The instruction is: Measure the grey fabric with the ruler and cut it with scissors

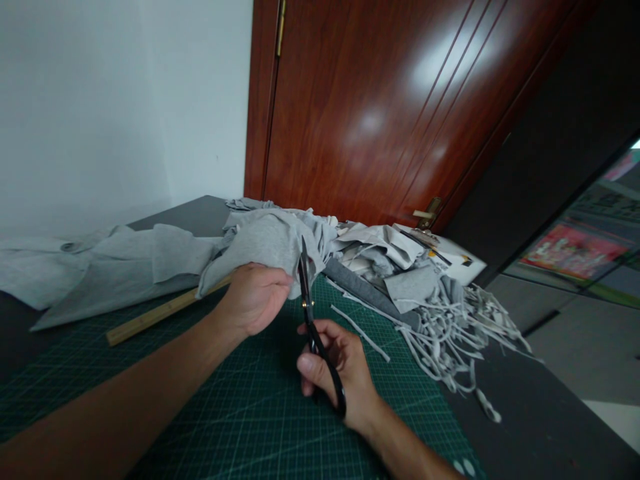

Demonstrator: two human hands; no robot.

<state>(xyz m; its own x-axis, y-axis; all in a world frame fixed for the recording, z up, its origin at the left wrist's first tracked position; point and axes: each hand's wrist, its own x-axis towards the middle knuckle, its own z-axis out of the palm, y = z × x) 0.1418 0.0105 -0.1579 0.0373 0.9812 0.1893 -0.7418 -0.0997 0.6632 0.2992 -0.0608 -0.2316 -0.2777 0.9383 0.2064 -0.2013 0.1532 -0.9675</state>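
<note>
Grey fabric [260,237] hangs bunched up in front of me, lifted off the green cutting mat [210,407]. My left hand [261,297] is closed on its lower edge, the fingertips partly hidden by the cloth. In my right hand [340,367] is a pair of black-handled scissors [306,293], the thumb and fingers through the handle loops. Their blades point away from me and lie against the fabric edge, just right of my left fingers. Whether the blades are fully closed is hard to see.
A wooden ruler [150,321] lies partly under the fabric on the left. More grey cloth [125,267] spreads beyond it. To the right are heaped scraps and thin strips [450,333], with one loose strip [361,333] on the mat. A brown door [360,120] stands behind the table.
</note>
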